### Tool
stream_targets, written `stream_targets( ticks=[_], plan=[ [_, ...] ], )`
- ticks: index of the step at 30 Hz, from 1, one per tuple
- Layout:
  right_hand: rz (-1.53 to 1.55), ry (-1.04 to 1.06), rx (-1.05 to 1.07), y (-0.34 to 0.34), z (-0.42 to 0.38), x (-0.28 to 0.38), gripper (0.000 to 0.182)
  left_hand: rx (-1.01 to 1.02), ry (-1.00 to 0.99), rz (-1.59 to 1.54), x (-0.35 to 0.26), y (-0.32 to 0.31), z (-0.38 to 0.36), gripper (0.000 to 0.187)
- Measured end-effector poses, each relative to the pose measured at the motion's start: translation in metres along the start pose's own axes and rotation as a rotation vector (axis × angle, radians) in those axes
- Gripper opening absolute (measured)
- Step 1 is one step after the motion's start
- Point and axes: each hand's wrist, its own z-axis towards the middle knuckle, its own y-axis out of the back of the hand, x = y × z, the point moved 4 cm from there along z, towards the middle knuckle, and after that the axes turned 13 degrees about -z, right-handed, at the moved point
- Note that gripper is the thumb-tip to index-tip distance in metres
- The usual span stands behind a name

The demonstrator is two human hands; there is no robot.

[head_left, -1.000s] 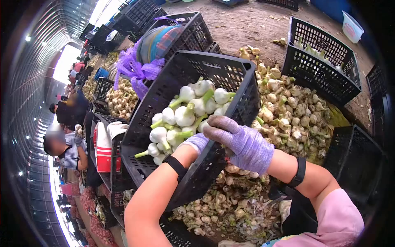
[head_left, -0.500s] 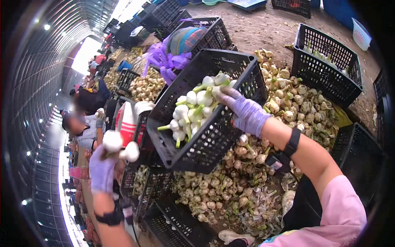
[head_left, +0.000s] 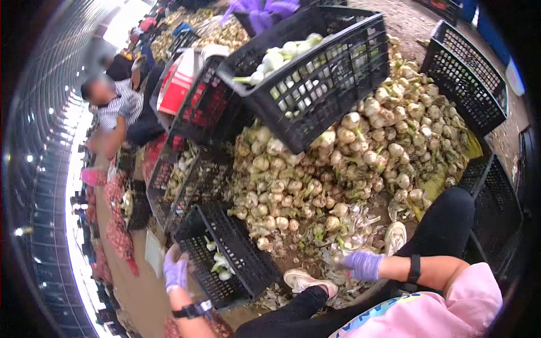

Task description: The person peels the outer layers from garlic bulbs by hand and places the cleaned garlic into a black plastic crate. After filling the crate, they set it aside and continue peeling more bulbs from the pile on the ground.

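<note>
Noted left hand (head_left: 176,270) near lower black crate (head_left: 243,281), fingers apart. Saw right hand (head_left: 362,265) low over loose skins (head_left: 344,234); fingers blurred, cannot tell state. Found white bulbs (head_left: 222,267) inside lower crate, others inside upper black crate (head_left: 315,93). Counted 2 pale shoes (head_left: 309,281) beside skins.

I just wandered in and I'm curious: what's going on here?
A person in purple gloves is at a large heap of garlic. Their left hand is beside a low crate holding a few white bulbs. Their right hand is above loose skins. Neither visibly holds garlic. A raised crate contains more white bulbs.
</note>
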Motion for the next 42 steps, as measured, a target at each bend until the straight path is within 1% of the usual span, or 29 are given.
stream_targets(
  ticks=[1, 3, 5, 7, 9, 11, 13, 14, 16, 17, 18, 19, 21, 22, 23, 25, 26, 28, 29, 30, 31, 33, 34, 35, 37, 38, 39, 41, 42],
  plan=[
    [-0.033, -0.047, 0.099, -0.022, 0.001, -0.002, 0.032, 0.075, 0.103, 0.023, 0.022, -0.012, 0.014, 0.047],
    [-0.072, -0.093, 0.219, -0.038, 0.009, -0.008, 0.034, 0.166, 0.089, 0.014, 0.061, -0.051, 0.04, 0.046],
    [-0.272, -0.195, 0.49, -0.049, 0.014, -0.015, 0.039, 0.231, 0.122, 0.128, 0.092, -0.094, 0.058, 0.047],
    [-0.327, -0.197, 0.537, -0.06, 0.02, -0.032, 0.041, 0.248, 0.09, 0.164, 0.115, -0.135, 0.078, 0.047],
    [-0.336, -0.184, 0.456, -0.055, 0.026, -0.042, 0.041, 0.222, -0.04, 0.381, 0.17, -0.163, 0.129, 0.052],
    [-0.331, -0.218, 0.405, -0.062, 0.031, -0.052, 0.041, 0.068, -0.133, 0.668, 0.174, -0.189, 0.154, 0.06],
    [-0.266, -0.191, 0.21, -0.059, 0.036, -0.061, 0.043, 0.138, -0.023, 0.832, 0.182, -0.208, 0.177, 0.066],
    [-0.267, -0.246, 0.37, -0.059, 0.04, -0.062, 0.046, 0.082, -0.018, 0.884, 0.163, -0.213, 0.165, 0.059],
    [-0.236, -0.246, 0.414, -0.061, 0.043, -0.065, 0.047, 0.314, -0.045, 1.224, 0.261, -0.223, 0.221, 0.047],
    [-0.207, -0.235, 0.449, -0.065, 0.043, -0.067, 0.048, 0.432, -0.087, 1.374, 0.253, -0.23, 0.218, 0.041],
    [-0.214, -0.174, 0.271, -0.071, 0.037, -0.07, 0.048, 0.188, -0.077, 1.078, 0.244, -0.228, 0.198, 0.031],
    [-0.21, -0.175, 0.27, -0.065, 0.037, -0.064, 0.048, 0.315, -0.267, 1.367, 0.276, -0.238, 0.204, 0.026],
    [-0.136, -0.243, 0.268, -0.043, 0.04, -0.052, 0.046, 0.195, -0.277, 1.014, 0.181, -0.242, 0.129, 0.023],
    [-0.095, -0.202, 0.187, -0.05, 0.04, -0.058, 0.047, 0.214, -0.319, 0.936, 0.171, -0.246, 0.115, 0.021],
    [-0.076, -0.247, 0.13, -0.045, 0.038, -0.055, 0.051, 0.296, -0.26, 0.96, 0.144, -0.252, 0.09, 0.022],
    [0.092, -0.318, 0.055, -0.026, 0.036, -0.045, 0.056, 0.355, -0.547, 0.767, 0.123, -0.259, 0.044, 0.027],
    [0.096, -0.312, 0.037, -0.025, 0.032, -0.043, 0.056, 0.402, -0.454, 0.617, 0.109, -0.263, 0.019, 0.031],
    [0.174, -0.179, -0.439, -0.009, 0.024, -0.043, 0.057, 0.544, -0.317, 0.227, 0.104, -0.278, -0.016, 0.04],
    [0.322, -0.085, -0.556, 0.002, 0.019, -0.04, 0.06, 0.644, -0.262, -0.011, 0.084, -0.287, -0.04, 0.045],
    [0.324, -0.092, -0.642, 0.015, 0.012, -0.035, 0.061, 0.702, -0.09, -0.211, 0.07, -0.291, -0.072, 0.05],
    [0.318, -0.101, -0.727, 0.029, 0.004, -0.031, 0.062, 0.752, -0.123, -0.204, 0.059, -0.295, -0.09, 0.054],
    [0.385, 0.003, -0.8, 0.043, -0.01, -0.028, 0.064, 0.788, -0.356, -0.141, 0.03, -0.296, -0.126, 0.055],
    [0.767, 0.102, -0.765, 0.041, -0.011, -0.025, 0.065, 0.781, -0.315, -0.242, 0.013, -0.29, -0.149, 0.057],
    [0.768, 0.11, -0.781, 0.045, -0.02, -0.021, 0.065, 0.788, -0.33, -0.235, -0.004, -0.283, -0.169, 0.057],
    [1.234, 0.176, -0.578, 0.052, -0.032, -0.011, 0.064, 0.82, -0.049, -0.617, -0.025, -0.27, -0.198, 0.063],
    [1.473, 0.229, -0.546, 0.061, -0.04, 0.0, 0.063, 0.875, -0.142, -0.594, -0.031, -0.27, -0.212, 0.073],
    [1.472, 0.247, -0.551, 0.064, -0.044, 0.002, 0.063, 0.863, -0.163, -0.497, -0.032, -0.264, -0.227, 0.082],
    [1.72, 0.306, -0.404, 0.062, -0.049, 0.006, 0.063, 0.838, -0.395, -0.458, -0.038, -0.257, -0.248, 0.082],
    [1.706, 0.358, -0.343, 0.053, -0.047, -0.001, 0.055, 0.834, -0.402, -0.45, -0.036, -0.255, -0.256, 0.082]
  ],
)
